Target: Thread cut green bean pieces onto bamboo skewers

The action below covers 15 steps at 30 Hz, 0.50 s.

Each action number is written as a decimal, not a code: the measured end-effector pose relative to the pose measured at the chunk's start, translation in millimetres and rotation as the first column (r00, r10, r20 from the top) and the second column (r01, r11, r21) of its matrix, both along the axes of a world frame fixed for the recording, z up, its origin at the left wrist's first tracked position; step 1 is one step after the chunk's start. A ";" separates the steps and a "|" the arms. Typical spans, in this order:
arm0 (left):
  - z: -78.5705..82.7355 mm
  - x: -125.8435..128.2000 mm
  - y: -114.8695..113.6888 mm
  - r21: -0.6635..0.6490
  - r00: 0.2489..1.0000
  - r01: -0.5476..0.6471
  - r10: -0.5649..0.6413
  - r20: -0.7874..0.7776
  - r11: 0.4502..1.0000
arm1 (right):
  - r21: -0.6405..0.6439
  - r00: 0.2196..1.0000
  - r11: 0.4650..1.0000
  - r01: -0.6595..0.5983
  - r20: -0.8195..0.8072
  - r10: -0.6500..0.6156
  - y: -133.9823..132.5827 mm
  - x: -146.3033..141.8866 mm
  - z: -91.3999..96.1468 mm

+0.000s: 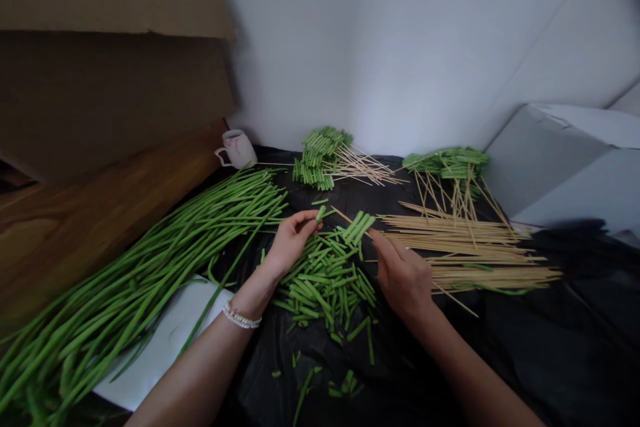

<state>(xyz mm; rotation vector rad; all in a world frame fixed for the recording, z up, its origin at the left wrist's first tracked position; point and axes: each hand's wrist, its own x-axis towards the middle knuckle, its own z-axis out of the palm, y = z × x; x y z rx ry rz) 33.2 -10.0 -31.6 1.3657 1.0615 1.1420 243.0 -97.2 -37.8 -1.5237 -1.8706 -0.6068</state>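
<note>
Between thumb and fingers, my left hand (294, 240) pinches a short cut piece of green stem (321, 213), perhaps garlic scape or long bean. My right hand (404, 273) is closed on a thin wooden skewer (341, 213) whose bare tip points left toward that piece. Several green pieces (358, 228) are threaded side by side on the skewer, just ahead of my right fingers. Below both hands lies a loose pile of cut green pieces (325, 283) on black plastic sheeting (400, 373).
Long uncut green stems (165, 260) spread at left over a white board (165, 340). Loose skewers (475, 240) lie at right. Filled skewers are heaped at the back (320, 153) and back right (445, 163). A mug (239, 149), a cardboard box (115, 80) and a white box (565, 160) stand around.
</note>
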 end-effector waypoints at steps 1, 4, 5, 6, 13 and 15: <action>0.7 -0.5 0.5 -0.118 0.989 0.042 -0.025 0.143 0.992 | 0.000 1.000 1.000 0.000 0.004 0.000 -0.4 -0.5 -0.2; 4.3 -1.6 0.7 -0.298 0.911 0.174 -0.038 0.410 0.938 | -0.035 1.000 0.999 -0.010 0.023 0.011 -1.6 -2.1 -0.9; 5.8 -1.8 0.4 -0.322 0.893 0.197 -0.034 0.449 0.926 | -0.051 0.999 0.999 -0.016 0.028 0.017 -1.9 -2.7 -1.0; 7.1 -1.9 0.1 -0.338 0.880 0.208 -0.025 0.474 0.918 | -0.067 0.999 0.998 -0.021 0.032 0.023 -2.3 -3.3 -1.2; 10.9 0.0 -1.3 -0.384 0.848 0.216 0.022 0.529 0.898 | -0.103 0.997 0.994 -0.046 0.058 0.052 -4.2 -6.9 -3.2; 11.5 0.4 -1.6 -0.391 0.849 0.217 0.025 0.528 0.895 | -0.112 0.997 0.993 -0.044 0.066 0.052 -4.2 -7.3 -3.8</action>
